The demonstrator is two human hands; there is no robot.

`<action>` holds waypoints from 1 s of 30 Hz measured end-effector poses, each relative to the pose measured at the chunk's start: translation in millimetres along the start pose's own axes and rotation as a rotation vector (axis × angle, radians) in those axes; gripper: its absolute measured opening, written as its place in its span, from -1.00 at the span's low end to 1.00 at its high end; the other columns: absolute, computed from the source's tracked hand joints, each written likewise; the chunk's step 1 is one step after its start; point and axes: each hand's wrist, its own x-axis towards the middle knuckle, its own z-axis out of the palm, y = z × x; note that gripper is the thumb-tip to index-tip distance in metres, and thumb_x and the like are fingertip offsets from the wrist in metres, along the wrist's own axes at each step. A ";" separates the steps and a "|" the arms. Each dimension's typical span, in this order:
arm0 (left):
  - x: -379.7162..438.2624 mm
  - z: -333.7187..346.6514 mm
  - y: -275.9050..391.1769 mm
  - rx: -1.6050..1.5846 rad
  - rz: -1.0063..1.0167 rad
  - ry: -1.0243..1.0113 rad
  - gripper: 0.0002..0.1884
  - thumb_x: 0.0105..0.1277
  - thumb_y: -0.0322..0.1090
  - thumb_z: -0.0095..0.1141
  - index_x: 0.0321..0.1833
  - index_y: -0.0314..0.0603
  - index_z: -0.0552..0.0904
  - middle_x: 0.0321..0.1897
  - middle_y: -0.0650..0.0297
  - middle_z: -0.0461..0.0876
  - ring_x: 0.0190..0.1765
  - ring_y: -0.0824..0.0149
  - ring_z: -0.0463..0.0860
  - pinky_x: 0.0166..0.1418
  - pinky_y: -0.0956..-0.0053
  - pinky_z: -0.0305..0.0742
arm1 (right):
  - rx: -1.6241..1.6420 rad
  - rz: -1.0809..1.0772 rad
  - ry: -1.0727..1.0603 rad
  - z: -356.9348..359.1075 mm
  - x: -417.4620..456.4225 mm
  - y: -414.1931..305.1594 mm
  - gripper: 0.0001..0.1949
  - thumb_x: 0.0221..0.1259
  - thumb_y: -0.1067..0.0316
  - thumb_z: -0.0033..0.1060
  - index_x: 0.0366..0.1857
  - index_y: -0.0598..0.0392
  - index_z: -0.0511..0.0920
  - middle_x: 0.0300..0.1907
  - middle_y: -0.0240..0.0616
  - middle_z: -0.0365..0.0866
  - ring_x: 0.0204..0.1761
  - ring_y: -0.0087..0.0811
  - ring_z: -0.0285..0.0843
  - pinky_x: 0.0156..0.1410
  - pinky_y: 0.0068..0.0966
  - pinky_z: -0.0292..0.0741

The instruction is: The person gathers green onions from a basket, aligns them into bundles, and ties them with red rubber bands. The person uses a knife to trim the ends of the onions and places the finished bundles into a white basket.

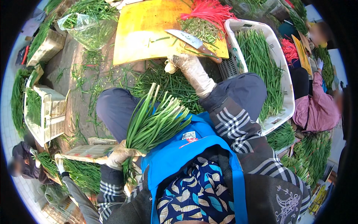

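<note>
My left hand (123, 155), in a soiled pale glove, grips a bunch of long green leafy stalks (159, 120), likely garlic chives. The pale cut ends point up and away, over the blue apron (173, 154). My right hand (177, 63), also gloved, is at the near edge of a yellow board (139, 30); its fingers are curled and whether they hold something is unclear. Just beyond that hand, a knife (187, 39) with a wooden handle lies on the board. Red plastic ties (208, 12) and chopped green bits (200, 29) lie at the board's far right.
At right stands a white plastic crate (289, 92) full of green stalks. Loose stalks (170, 84) lie between my knees. A clear bag of greens (92, 33) is at far left, and a pale crate (56, 109) nearer. Co-workers sit at right (321, 103) and at left (23, 159).
</note>
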 end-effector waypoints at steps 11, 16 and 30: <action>3.1 -1.1 1.7 0.004 -0.010 -0.048 -0.72 0.03 -0.55 0.20 -0.14 -0.45 0.63 -0.35 0.04 0.73 -0.50 0.36 0.60 -0.44 0.54 0.47 | -0.425 0.146 -0.733 27.8 -4.2 -32.5 -0.79 0.06 0.36 0.28 -0.20 0.10 0.69 -0.36 -0.27 0.72 -0.26 -0.48 0.66 -0.09 -0.50 0.55; 1.6 -1.7 -1.3 -0.022 -0.012 -0.021 -0.71 0.02 -0.59 0.16 -0.14 -0.46 0.63 -0.34 0.00 0.73 -0.50 0.35 0.60 -0.45 0.54 0.46 | -0.284 0.225 -0.570 37.3 -15.0 -8.2 -0.85 0.12 0.39 0.25 -0.25 0.11 0.69 -0.35 -0.29 0.71 -0.26 -0.52 0.65 -0.12 -0.54 0.55; 4.0 -6.1 -12.6 -0.165 0.016 -0.051 -0.69 0.02 -0.62 0.15 -0.11 -0.51 0.61 -0.36 -0.05 0.72 -0.56 0.36 0.58 -0.48 0.57 0.45 | -0.071 -0.226 -0.201 9.1 -18.0 -20.0 -0.85 0.29 0.32 0.19 -0.26 0.10 0.71 -0.29 -0.25 0.74 -0.16 -0.42 0.66 0.06 -0.47 0.55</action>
